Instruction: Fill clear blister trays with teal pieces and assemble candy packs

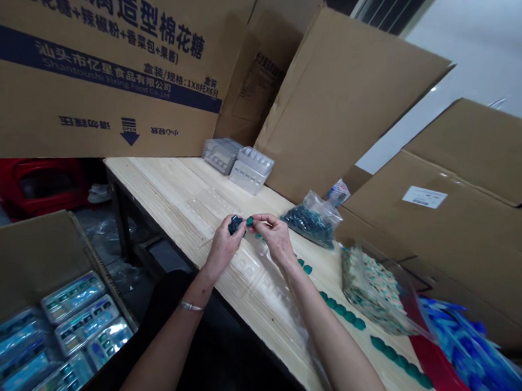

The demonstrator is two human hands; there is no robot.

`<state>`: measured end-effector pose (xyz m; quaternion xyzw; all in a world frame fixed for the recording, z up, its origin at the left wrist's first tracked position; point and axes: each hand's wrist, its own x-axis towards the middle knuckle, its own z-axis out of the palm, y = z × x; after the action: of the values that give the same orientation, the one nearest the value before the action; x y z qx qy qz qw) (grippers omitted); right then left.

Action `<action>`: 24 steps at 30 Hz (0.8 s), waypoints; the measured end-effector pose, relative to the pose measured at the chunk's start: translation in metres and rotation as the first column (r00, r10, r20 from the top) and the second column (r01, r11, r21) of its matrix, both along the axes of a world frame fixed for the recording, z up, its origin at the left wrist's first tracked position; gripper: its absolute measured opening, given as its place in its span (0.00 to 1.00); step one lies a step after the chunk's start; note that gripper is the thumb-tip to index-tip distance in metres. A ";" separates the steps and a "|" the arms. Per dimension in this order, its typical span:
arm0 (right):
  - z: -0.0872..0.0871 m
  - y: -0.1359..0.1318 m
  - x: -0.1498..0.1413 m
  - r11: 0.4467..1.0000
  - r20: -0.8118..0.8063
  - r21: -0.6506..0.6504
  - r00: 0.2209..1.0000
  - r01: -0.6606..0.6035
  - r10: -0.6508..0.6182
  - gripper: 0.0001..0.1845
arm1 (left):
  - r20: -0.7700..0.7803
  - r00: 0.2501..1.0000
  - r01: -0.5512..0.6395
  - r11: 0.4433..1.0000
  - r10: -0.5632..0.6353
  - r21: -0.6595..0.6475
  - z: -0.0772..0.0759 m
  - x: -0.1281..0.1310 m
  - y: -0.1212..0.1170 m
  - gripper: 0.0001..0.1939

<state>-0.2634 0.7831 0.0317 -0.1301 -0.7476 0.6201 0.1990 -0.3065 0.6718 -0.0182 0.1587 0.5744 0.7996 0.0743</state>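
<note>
The thumb and forefinger of the right hand (276, 237) are pinched together at a small green piece (249, 221), which sits right where the fingertips of both hands meet. The left hand (224, 247) has its fingers curled around a cluster of dark pieces (236, 224), the thumb pressed along its near side; whether the left thumb also grips the green piece cannot be told. Just below the right fingers, clear plastic trays (242, 267) lie flat on the pale tabletop (183, 198), running on under the right forearm. Beyond the fingers, toward the back edge, stand two stacks of clear trays, the left stack (221, 154) and the right stack (251, 169), side by side. To the right of the fingers and a little farther back rests a clear bag of dark pieces (312, 220). A broken row of green pieces (342, 311) leads away from the fingers to the lower right, past the right forearm. Farther right are a bag of pale and green packets (374, 286) and a red container (449, 379) holding blue packets (470, 350). Well to the lower left of the fingers, below the tabletop, an open carton (16, 260) holds filled clear packs (75, 295). Large cardboard boxes (104, 62) rise behind everything.
</note>
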 end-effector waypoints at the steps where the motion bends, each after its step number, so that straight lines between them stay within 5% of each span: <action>1: 0.000 0.001 0.000 1.000 0.000 -0.001 1.000 -0.006 0.006 0.14 | 0.007 1.000 0.002 1.000 -0.002 -0.007 -0.001 -0.001 0.001 0.13; 7: -0.005 0.002 0.002 1.000 -0.019 0.026 1.000 -0.010 0.011 0.16 | 0.097 0.994 0.038 0.997 -0.044 0.065 -0.003 -0.001 0.003 0.13; 12: -0.006 0.005 0.003 0.999 -0.005 0.030 0.999 -0.038 0.038 0.17 | 0.173 0.961 0.181 0.965 -0.215 0.189 -0.001 0.001 0.000 0.16; 17: -0.010 0.007 0.005 0.993 -0.045 -0.002 0.992 -0.115 0.115 0.18 | 0.182 0.935 0.244 0.924 -0.304 0.293 0.000 0.002 -0.002 0.17; 24: -0.015 0.009 0.009 0.995 -0.093 0.088 0.994 -0.050 0.058 0.15 | 0.137 0.919 0.309 0.893 -0.369 0.328 0.008 0.008 -0.004 0.18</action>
<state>-0.2547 0.7920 0.0172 -0.0713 -0.7664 0.5983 0.2228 -0.2981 0.6674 -0.0103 0.1868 0.3996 0.8636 0.2443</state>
